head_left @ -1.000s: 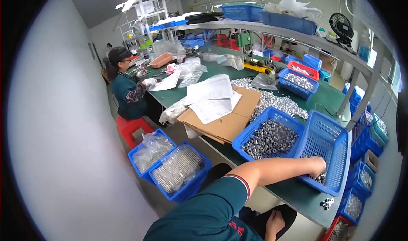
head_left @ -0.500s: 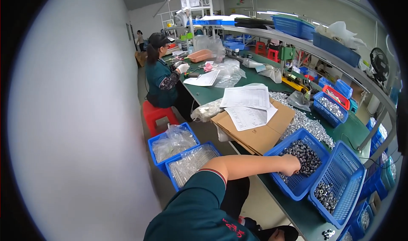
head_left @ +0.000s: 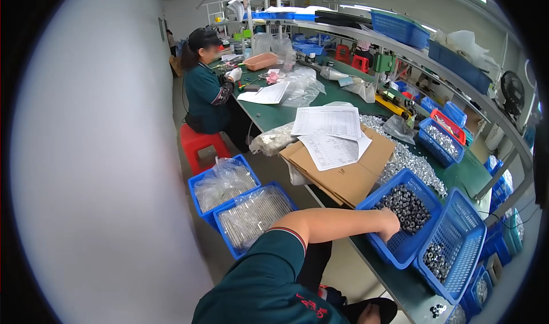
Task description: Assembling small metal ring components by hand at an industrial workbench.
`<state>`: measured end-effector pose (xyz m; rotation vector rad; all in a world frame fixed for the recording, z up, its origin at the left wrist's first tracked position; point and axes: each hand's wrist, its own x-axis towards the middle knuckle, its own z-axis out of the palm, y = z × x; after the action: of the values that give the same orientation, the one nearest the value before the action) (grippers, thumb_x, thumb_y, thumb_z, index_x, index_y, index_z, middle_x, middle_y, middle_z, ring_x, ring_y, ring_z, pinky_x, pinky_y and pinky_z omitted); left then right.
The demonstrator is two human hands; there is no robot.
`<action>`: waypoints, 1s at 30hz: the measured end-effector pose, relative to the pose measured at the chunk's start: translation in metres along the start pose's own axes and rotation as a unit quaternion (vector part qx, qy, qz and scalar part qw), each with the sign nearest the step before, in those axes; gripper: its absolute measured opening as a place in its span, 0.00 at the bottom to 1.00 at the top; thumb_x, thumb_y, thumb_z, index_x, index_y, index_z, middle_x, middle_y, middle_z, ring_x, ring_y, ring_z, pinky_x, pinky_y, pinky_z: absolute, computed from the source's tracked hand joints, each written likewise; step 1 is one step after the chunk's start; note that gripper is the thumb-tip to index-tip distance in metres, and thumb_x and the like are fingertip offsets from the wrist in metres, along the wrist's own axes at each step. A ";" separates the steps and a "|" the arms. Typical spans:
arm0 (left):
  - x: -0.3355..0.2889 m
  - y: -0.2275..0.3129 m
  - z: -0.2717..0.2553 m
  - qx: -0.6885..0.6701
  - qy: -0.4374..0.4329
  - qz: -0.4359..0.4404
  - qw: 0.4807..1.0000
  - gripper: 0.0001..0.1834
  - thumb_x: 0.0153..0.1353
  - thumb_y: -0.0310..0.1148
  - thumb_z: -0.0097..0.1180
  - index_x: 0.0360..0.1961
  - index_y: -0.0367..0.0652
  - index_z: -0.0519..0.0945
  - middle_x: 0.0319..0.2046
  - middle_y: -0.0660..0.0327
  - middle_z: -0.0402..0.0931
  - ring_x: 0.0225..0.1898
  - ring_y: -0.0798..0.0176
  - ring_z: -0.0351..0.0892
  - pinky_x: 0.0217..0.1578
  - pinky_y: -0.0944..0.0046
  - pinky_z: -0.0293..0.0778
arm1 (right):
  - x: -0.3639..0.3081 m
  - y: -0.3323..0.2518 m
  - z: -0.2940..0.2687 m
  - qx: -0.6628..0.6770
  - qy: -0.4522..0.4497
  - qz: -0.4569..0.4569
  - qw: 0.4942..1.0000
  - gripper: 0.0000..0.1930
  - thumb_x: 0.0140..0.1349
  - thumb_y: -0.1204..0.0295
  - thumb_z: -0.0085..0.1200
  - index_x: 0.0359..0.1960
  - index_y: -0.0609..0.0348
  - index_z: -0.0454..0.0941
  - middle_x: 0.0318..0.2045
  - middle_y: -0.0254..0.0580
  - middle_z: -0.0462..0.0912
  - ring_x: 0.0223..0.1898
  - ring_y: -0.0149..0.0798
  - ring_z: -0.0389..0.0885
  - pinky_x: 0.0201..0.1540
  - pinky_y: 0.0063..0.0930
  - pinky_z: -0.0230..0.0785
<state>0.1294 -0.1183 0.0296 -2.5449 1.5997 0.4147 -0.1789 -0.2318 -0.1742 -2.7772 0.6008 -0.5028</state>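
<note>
Here the person's left hand is sunk among the small dark metal parts that fill a blue basket at the near edge of the green counter. The fingers are buried in the heap, so whether they are spread or closed on anything cannot be told. The right hand is out of sight.

Just to the right stands a second blue basket, tipped up on its side and holding only a few of the same parts in its lower corner. Beyond both baskets a loose pile of silvery pieces spreads over the counter beside a flattened cardboard sheet, which carries printed paper sheets.

On the floor to the left, two blue crates with clear plastic bags sit side by side. Farther along the counter a co-worker in a dark green top sits on a red stool, gloved hands busy at the counter.
</note>
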 end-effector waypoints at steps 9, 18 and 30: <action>0.010 -0.017 0.018 -0.064 0.036 0.103 0.992 0.10 0.43 0.28 0.55 0.28 0.46 0.84 0.33 0.56 0.82 0.39 0.53 0.81 0.37 0.55 0.77 | 0.001 0.005 0.006 0.012 0.019 -0.011 1.000 0.15 0.65 0.57 0.45 0.36 0.52 0.80 0.30 0.46 0.83 0.28 0.53 0.80 0.28 0.45 0.71; 0.003 -0.022 0.015 -0.198 0.202 0.112 0.953 0.13 0.44 0.26 0.55 0.34 0.44 0.83 0.30 0.55 0.82 0.38 0.53 0.81 0.38 0.56 0.75 | -0.008 0.005 0.012 -0.010 0.047 0.028 0.998 0.09 0.59 0.65 0.51 0.27 0.55 0.76 0.22 0.48 0.78 0.24 0.53 0.78 0.24 0.46 0.68; -0.134 0.023 0.029 -0.794 0.238 0.197 0.523 0.12 0.51 0.12 0.56 0.37 0.35 0.79 0.37 0.60 0.75 0.38 0.65 0.80 0.41 0.67 0.77 | 0.004 -0.038 -0.012 0.199 0.036 0.042 0.979 0.04 0.57 0.72 0.58 0.29 0.57 0.77 0.22 0.48 0.79 0.25 0.50 0.80 0.27 0.38 0.71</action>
<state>0.0496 -0.0057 0.0413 -3.3097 2.7853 2.4279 -0.1661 -0.2018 -0.1503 -2.3559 0.5596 -0.6316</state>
